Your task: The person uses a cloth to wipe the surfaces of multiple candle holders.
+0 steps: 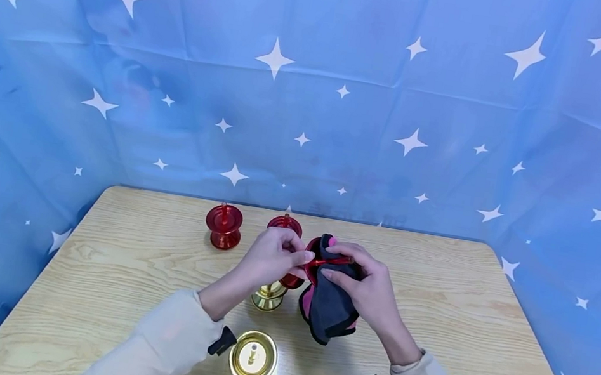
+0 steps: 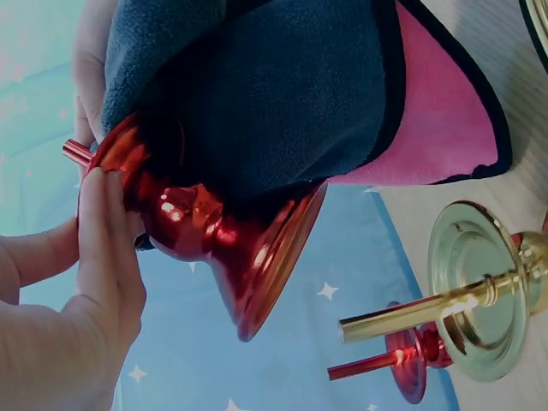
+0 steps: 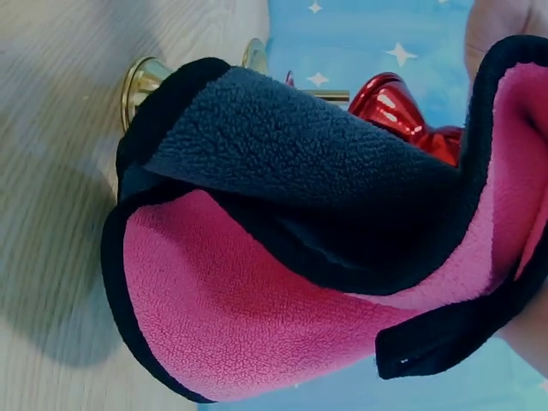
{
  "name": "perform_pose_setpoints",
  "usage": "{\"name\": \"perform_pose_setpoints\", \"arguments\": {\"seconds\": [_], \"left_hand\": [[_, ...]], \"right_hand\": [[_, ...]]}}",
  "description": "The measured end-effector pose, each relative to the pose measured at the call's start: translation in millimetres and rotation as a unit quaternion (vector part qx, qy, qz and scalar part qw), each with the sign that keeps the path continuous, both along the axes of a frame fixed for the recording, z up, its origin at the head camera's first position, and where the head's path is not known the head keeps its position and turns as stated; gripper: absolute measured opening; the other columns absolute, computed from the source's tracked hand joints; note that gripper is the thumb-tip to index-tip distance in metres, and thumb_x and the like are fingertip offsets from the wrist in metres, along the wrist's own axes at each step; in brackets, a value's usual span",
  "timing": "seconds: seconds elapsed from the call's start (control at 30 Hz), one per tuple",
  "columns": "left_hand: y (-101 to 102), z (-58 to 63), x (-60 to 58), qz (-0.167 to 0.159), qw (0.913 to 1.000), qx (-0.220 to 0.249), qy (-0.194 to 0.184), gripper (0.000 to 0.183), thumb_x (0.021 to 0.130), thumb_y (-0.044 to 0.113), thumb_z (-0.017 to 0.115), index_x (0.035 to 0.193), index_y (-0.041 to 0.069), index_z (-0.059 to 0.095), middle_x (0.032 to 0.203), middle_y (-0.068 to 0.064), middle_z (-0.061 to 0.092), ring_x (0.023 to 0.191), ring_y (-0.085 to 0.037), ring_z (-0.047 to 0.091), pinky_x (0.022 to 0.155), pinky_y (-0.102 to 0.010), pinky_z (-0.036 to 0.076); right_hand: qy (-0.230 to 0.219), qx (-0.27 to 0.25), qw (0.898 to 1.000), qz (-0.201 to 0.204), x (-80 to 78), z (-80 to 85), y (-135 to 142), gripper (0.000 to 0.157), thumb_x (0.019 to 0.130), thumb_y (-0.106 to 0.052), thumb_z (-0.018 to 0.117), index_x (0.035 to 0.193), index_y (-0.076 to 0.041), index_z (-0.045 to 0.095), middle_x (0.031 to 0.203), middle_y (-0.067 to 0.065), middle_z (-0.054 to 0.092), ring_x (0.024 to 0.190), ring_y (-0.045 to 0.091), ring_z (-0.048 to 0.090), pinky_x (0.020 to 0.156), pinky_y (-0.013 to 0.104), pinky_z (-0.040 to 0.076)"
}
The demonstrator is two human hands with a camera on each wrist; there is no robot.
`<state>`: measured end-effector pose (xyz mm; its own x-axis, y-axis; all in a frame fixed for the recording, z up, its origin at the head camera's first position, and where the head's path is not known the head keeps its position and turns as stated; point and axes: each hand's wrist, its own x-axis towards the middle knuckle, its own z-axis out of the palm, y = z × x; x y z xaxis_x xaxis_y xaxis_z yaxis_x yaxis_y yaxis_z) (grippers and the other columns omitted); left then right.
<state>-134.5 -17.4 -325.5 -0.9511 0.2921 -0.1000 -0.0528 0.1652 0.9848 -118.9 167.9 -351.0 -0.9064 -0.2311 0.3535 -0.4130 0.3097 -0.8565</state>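
Note:
A shiny red candle holder (image 2: 193, 224) is held up and tilted, its thin stem pointing toward my right hand in the head view. My left hand (image 1: 275, 256) grips it by the rim of its upper dish, with thumb and fingers on either side. My right hand (image 1: 371, 287) holds a cleaning cloth (image 1: 330, 310), dark grey on one side and pink on the other with black edging. The cloth lies against the dish and waist of the holder and hangs down in folds. In the right wrist view it covers most of the red holder (image 3: 394, 107).
Upright on the wooden table (image 1: 447, 336) stand a red candle holder (image 1: 224, 238) at the back left and another red one (image 1: 285, 222) behind my left hand. A gold holder (image 1: 266, 301) is under my left wrist, a second gold one (image 1: 253, 360) nearer the front.

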Motion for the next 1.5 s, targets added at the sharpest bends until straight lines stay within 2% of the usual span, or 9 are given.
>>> {"name": "perform_pose_setpoints", "arguments": {"seconds": [0.27, 0.5, 0.67, 0.77, 0.93, 1.0, 1.1, 1.2, 1.5], "left_hand": [[2, 6.9, -1.2, 0.022, 0.9970, -0.066, 0.033, 0.010, 0.083, 0.002, 0.065, 0.076, -0.004, 0.060, 0.068, -0.010, 0.061, 0.054, -0.019, 0.064, 0.053, -0.031, 0.053], [3, 6.3, -2.6, 0.031, 0.9953, -0.085, 0.037, 0.011, 0.083, 0.003, 0.065, 0.075, -0.003, 0.061, 0.064, -0.008, 0.062, 0.054, -0.021, 0.064, 0.047, -0.023, 0.049], [3, -1.4, -4.4, 0.036, 0.9971, -0.047, 0.048, 0.009, 0.083, 0.003, 0.066, 0.079, -0.004, 0.061, 0.072, -0.010, 0.063, 0.056, -0.020, 0.064, 0.053, -0.027, 0.053], [1, -6.0, -5.7, 0.031, 0.9984, -0.009, 0.046, 0.012, 0.082, 0.004, 0.067, 0.087, -0.005, 0.062, 0.079, -0.012, 0.064, 0.062, -0.019, 0.065, 0.060, -0.031, 0.055], [-3, -7.2, -7.3, -0.001, 0.9987, -0.002, 0.051, 0.039, 0.078, 0.003, 0.070, 0.116, 0.000, 0.060, 0.089, -0.011, 0.065, 0.079, -0.020, 0.066, 0.069, -0.030, 0.054], [-4, -7.4, -7.1, -0.011, 0.9984, 0.004, 0.055, 0.046, 0.078, 0.000, 0.070, 0.123, 0.004, 0.057, 0.090, -0.011, 0.065, 0.080, -0.020, 0.066, 0.069, -0.030, 0.054], [-4, -9.0, -6.3, -0.013, 0.9983, 0.030, 0.049, 0.045, 0.079, -0.003, 0.067, 0.123, 0.004, 0.057, 0.089, -0.012, 0.062, 0.076, -0.022, 0.066, 0.068, -0.033, 0.055], [-1, -9.7, -4.9, 0.002, 0.9978, 0.054, 0.040, 0.042, 0.079, -0.007, 0.066, 0.120, 0.000, 0.059, 0.086, -0.014, 0.063, 0.071, -0.023, 0.067, 0.064, -0.033, 0.055], [3, -7.8, -2.4, 0.053, 0.9957, 0.016, 0.075, 0.036, 0.073, -0.012, 0.068, 0.108, -0.002, 0.066, 0.076, -0.014, 0.065, 0.062, -0.021, 0.066, 0.056, -0.028, 0.054]], "right_hand": [[0.005, -0.009, 1.000, 0.003, -1.9, 2.5, 3, 0.026, 0.078, -0.007, 0.071, 0.104, -0.008, 0.067, 0.110, 0.004, 0.061, 0.106, 0.015, 0.054, 0.088, 0.022, 0.044], [-0.010, -0.024, 1.000, -0.001, -1.0, 7.3, 5, 0.026, 0.078, -0.007, 0.072, 0.103, -0.011, 0.068, 0.109, 0.001, 0.062, 0.105, 0.016, 0.054, 0.088, 0.023, 0.045], [-0.009, -0.021, 1.000, -0.009, -2.8, 7.6, 6, 0.025, 0.078, -0.006, 0.072, 0.102, -0.010, 0.068, 0.108, 0.001, 0.062, 0.104, 0.016, 0.055, 0.087, 0.022, 0.045], [-0.009, -0.022, 1.000, -0.013, -4.3, 8.0, 6, 0.026, 0.078, -0.006, 0.072, 0.103, -0.010, 0.068, 0.109, 0.001, 0.062, 0.104, 0.015, 0.055, 0.086, 0.022, 0.046], [-0.007, -0.039, 0.999, -0.014, -5.9, 8.7, 7, 0.026, 0.078, -0.004, 0.071, 0.104, -0.008, 0.067, 0.109, 0.004, 0.062, 0.104, 0.016, 0.055, 0.087, 0.023, 0.045], [-0.005, -0.042, 0.999, -0.012, -6.0, 8.9, 7, 0.026, 0.078, -0.004, 0.071, 0.104, -0.007, 0.067, 0.109, 0.005, 0.061, 0.104, 0.016, 0.055, 0.087, 0.023, 0.045], [-0.001, -0.035, 0.999, -0.008, -5.8, 8.4, 7, 0.027, 0.079, -0.004, 0.070, 0.105, -0.006, 0.066, 0.110, 0.006, 0.061, 0.105, 0.016, 0.055, 0.088, 0.023, 0.045], [-0.005, -0.033, 0.999, -0.010, -5.5, 8.3, 7, 0.027, 0.078, -0.004, 0.071, 0.105, -0.007, 0.066, 0.110, 0.005, 0.061, 0.105, 0.016, 0.055, 0.087, 0.023, 0.045], [-0.006, -0.028, 1.000, -0.005, -4.1, 14.0, 8, 0.027, 0.078, -0.003, 0.071, 0.104, -0.009, 0.068, 0.109, 0.003, 0.061, 0.104, 0.016, 0.055, 0.087, 0.023, 0.045]]}}
